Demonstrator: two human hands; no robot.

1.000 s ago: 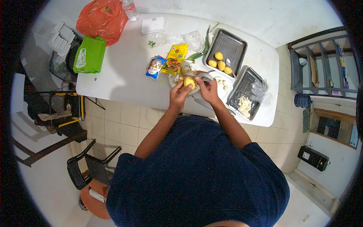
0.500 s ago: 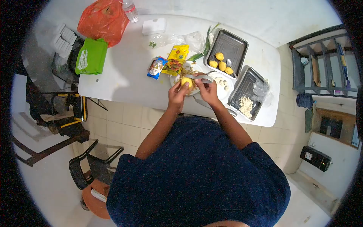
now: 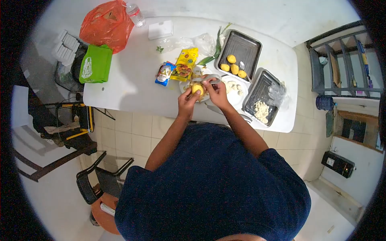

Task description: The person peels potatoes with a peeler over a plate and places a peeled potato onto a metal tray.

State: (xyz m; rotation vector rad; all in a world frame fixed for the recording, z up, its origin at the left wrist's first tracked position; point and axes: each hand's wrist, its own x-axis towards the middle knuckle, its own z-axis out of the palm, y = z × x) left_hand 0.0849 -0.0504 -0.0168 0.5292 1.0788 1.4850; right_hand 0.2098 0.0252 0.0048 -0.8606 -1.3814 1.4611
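Note:
My left hand is closed around a yellow potato. In my right hand is a grey peeler, its head close to the potato's upper side; whether it touches cannot be made out. Below both hands lies a white plate with peelings, partly hidden by them. To its right, a second white plate bears small pale pieces that look like garlic cloves. A knife lies by the near table edge, partly covered by my right forearm.
A dark tray holds several yellow potatoes and a spoon. Another tray has pale crumbled pieces and clear plastic. Seasoning packets, a green leafy stalk, a green bag and a red bag are farther off.
The peeler and my right hand have shifted slightly left relative to the potato. The potato stays in my left hand. The whole view has tilted a little.

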